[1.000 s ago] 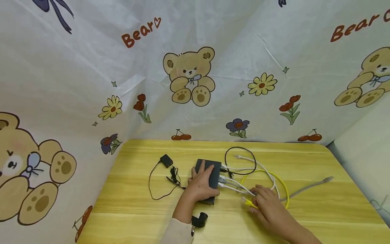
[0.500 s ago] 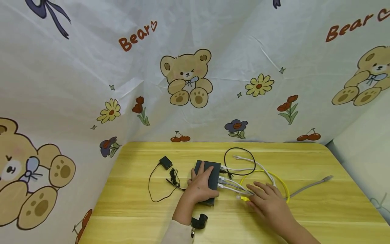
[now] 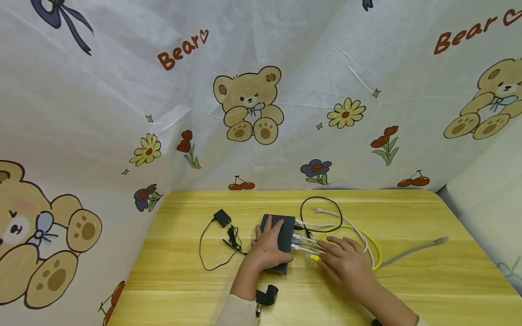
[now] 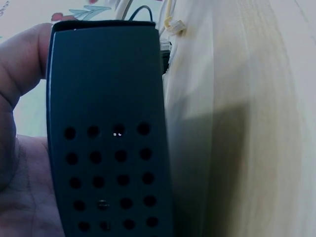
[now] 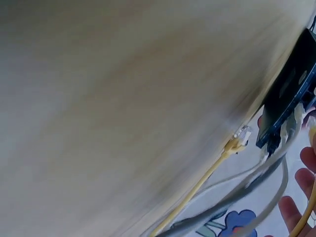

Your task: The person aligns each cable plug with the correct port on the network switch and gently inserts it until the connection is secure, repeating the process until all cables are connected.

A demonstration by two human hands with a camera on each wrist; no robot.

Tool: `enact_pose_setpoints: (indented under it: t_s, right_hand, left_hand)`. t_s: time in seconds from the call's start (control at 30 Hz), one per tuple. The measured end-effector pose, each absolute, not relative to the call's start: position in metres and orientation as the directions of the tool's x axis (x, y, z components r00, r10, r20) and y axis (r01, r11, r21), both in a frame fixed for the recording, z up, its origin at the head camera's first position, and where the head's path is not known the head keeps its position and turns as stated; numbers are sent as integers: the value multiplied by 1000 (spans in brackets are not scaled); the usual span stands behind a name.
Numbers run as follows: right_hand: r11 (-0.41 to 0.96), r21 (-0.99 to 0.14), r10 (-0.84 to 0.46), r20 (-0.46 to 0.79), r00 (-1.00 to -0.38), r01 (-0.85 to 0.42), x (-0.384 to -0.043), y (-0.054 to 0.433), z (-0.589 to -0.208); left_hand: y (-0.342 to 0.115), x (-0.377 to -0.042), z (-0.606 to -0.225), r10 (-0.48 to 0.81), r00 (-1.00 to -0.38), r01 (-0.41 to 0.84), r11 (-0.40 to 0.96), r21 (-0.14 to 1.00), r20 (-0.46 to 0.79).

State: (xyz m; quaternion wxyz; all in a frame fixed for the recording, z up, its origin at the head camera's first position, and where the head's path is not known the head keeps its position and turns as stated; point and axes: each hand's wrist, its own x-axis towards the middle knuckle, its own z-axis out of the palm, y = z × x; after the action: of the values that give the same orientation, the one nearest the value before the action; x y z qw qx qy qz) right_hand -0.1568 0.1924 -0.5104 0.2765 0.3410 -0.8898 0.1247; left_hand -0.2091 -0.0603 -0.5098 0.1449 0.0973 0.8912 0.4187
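A black network switch lies flat on the wooden table, with several white and grey Ethernet cables plugged into its right side. My left hand holds it from above, fingers spread over the top and thumb at the right edge; the left wrist view shows its perforated side. My right hand pinches a yellow Ethernet cable just behind its plug, which points at the switch, a short gap from the white plugs. In the right wrist view, another yellow plug is near the switch.
A black power adapter with a bundled thin cord is left of the switch. Behind the right hand, a loose white plug lies beside a black cord loop. A grey cable stretches right. A bear-print sheet hangs behind the table.
My right hand has moved left and slightly away from me, bringing the yellow plug closer to the switch. The left hand stays in place on the switch.
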Motion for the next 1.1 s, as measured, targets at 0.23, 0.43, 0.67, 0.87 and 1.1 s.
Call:
enact_pose_setpoints:
  t_s: [0.23, 0.43, 0.67, 0.87, 1.1]
  right_hand:
    - [734, -60, -540, 552, -635, -676, -169, 181, -509]
    - [725, -40, -558, 549, -622, -687, -173, 173, -511]
    - [725, -59, -563, 524, -639, -687, -176, 164, -513]
    - [709, -94, -579, 489, -653, -699, -176, 161, -516]
    - [680, -115, -583, 513, -629, -724, -174, 160, -519]
  left_hand:
    - [-61, -214, -509, 279, -947, 52, 627, 777, -161]
    - [-60, -215, -509, 278, -947, 52, 626, 778, -160]
    - [-63, -214, -507, 285, -945, 53, 612, 789, -158]
    - [-64, -213, -509, 270, -948, 28, 599, 800, -169]
    - [-62, -212, -510, 260, -951, 24, 602, 798, -167]
